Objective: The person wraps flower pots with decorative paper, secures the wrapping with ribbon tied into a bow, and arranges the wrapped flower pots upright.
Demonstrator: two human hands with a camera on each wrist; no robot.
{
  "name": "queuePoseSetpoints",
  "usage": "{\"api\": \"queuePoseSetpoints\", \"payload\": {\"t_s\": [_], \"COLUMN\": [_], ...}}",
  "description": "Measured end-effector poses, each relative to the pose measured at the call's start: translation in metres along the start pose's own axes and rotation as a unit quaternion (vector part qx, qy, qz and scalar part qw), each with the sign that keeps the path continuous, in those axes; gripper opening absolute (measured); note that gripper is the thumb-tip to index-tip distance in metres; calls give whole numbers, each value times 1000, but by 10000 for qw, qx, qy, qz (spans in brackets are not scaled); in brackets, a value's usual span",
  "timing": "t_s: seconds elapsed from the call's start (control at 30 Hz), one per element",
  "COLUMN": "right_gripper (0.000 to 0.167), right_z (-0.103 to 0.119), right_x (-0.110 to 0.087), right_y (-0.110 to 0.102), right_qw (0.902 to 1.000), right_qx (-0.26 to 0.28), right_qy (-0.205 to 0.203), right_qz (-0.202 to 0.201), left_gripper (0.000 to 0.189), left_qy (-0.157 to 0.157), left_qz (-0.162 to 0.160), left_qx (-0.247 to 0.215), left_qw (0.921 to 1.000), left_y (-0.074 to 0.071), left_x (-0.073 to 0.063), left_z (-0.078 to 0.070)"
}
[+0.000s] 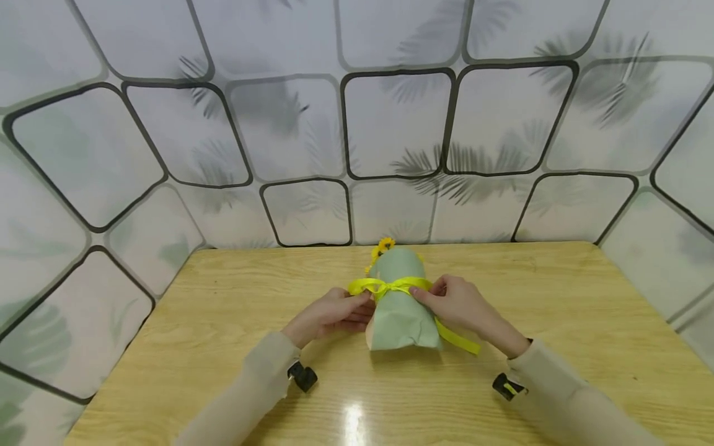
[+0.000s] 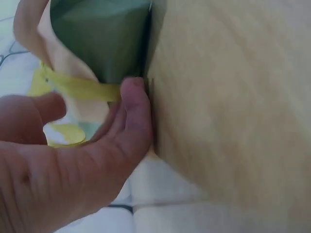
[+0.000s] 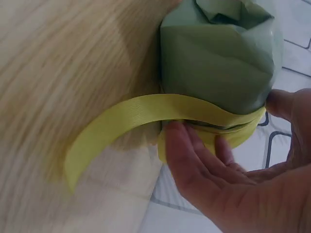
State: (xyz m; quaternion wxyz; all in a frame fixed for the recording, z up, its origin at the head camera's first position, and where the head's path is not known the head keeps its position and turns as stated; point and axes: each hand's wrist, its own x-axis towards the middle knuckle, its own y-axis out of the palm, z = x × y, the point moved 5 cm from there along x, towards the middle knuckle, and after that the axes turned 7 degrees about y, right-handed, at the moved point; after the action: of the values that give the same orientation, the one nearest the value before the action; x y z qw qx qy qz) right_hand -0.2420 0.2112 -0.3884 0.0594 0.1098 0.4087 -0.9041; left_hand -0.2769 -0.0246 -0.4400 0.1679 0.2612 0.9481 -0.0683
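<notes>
A small bouquet wrapped in pale green paper point(image 1: 404, 325) lies on the table, yellow flowers point(image 1: 385, 244) showing at its far end. Round its middle runs a yellow ribbon point(image 1: 401, 284), tied in a bow at the front. My left hand point(image 1: 337, 316) is at the left side, fingers loosely bent and fingertips against the wrapping; in the left wrist view its thumb point(image 2: 51, 107) stands apart from the paper. From the right, my right hand point(image 1: 460, 303) grips the ribbon against the bouquet, thumb in front and fingers point(image 3: 187, 158) along the side.
A loose ribbon tail point(image 1: 460, 339) trails to the right over the wooden table point(image 1: 234, 310). Behind and beside the table hangs patterned fabric point(image 1: 396, 124) with dark outlines and leaf prints. Black wrist devices point(image 1: 302, 376) sit at both sleeves.
</notes>
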Motion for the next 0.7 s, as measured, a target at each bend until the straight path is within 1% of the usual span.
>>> {"api": "queuePoseSetpoints", "payload": {"t_s": [0.1,0.17,0.2,0.3,0.37,0.43,0.5,0.57,0.7], "right_gripper": [67,69,68,69,75,81,83,82,78], "right_z": [-3,-5,-6,-8,-8,-8,-7,-7,-6], "right_x": [3,4,5,7,8,8,8,9,11], "right_y": [0,1,1,2,2,3,3,3,3], "right_qw": [9990,9973,9963,9944,9936,9922,9909,9895,9880], "right_qx": [164,326,416,566,637,738,791,866,922], "right_qy": [121,189,240,322,361,414,464,550,582], "right_qz": [387,627,709,832,865,918,982,1016,1096], "left_gripper": [32,30,33,41,42,39,37,36,41], "left_qy": [69,132,172,215,204,129,-8,-119,-262], "left_qz": [-61,-136,-133,-84,-60,-12,0,87,313], "left_qx": [436,633,696,816,995,1177,1315,1323,766], "left_qw": [9990,9978,9973,9964,9948,9930,9913,9911,9962], "left_y": [-8,-10,-10,-6,-3,-2,-3,-2,3], "left_x": [0,-1,-1,1,2,4,5,6,5], "left_z": [-4,-7,-8,-10,-10,-9,-8,-9,-12]}}
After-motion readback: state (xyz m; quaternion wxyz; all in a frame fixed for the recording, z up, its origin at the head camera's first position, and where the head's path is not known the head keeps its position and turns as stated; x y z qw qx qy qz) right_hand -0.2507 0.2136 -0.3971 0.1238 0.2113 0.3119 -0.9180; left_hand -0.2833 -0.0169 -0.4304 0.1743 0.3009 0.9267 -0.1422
